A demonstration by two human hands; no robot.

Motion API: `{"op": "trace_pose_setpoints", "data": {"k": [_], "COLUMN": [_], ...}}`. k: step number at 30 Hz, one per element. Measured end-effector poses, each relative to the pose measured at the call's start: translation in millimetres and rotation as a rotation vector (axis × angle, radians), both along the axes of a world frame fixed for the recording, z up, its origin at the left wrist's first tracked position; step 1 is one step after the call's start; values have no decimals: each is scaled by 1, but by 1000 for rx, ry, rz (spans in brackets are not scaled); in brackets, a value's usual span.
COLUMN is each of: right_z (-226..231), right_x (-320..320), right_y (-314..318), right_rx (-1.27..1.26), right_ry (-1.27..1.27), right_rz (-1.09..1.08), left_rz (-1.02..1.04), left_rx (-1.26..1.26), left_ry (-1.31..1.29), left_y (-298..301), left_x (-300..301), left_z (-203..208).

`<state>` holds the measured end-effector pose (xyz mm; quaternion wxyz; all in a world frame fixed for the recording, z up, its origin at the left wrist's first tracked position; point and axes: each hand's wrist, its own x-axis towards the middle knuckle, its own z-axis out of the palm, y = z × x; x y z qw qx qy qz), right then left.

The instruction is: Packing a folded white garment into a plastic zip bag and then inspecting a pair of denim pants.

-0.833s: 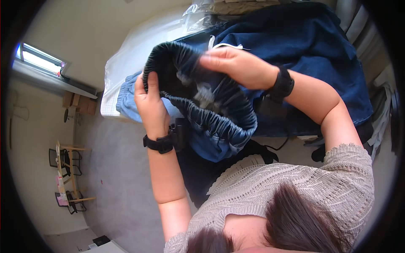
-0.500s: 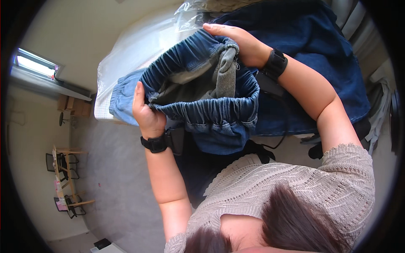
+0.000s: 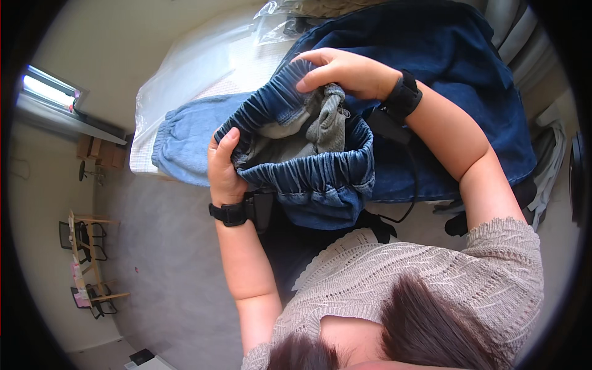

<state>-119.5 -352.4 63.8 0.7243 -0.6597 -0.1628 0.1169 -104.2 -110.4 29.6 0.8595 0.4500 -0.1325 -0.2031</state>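
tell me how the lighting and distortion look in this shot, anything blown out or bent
Head view: heavy fisheye, with a black rim around the picture and the wall edge bending at left; the window is blown out to white; soft daylight falls evenly on the left hand, right hand and the denim waistband; the hair at the bottom is close and soft.

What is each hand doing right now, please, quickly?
Left hand: closed, gripping the elastic waistband of the dark denim garment.
Right hand: closed on the far side of the same waistband, holding it open.
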Motion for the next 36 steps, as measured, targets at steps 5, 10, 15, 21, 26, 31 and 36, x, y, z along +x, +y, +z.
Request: {"op": "trace_pose_setpoints", "data": {"k": [5, 10, 15, 21, 26, 31, 36], "right_z": [26, 43, 31, 24, 17, 9, 6], "right_x": [-10, -32, -39, -26, -21, -12, -8], "right_y": [-12, 5, 23, 18, 19, 14, 12], "right_rx": [-310, -387, -524, -362, 24, 52, 172], "right_ry": [-210, -429, -679, -275, -144, -79, 0], "right_rz": [-115, -263, -419, -161, -33, -172, -161], "left_rz": [247, 207, 130, 10, -126, -101, -125], "left_rx": [300, 450, 426, 382, 320, 331, 491], "left_ry": [-322, -366, -335, -236, -159, -210, -293], "left_y": [5, 2, -10, -13, -14, -7, 1], "left_x": [-6, -16, -17, -9, 0, 5, -1], "left_z": [28, 56, 68, 67, 65, 59, 56]}}
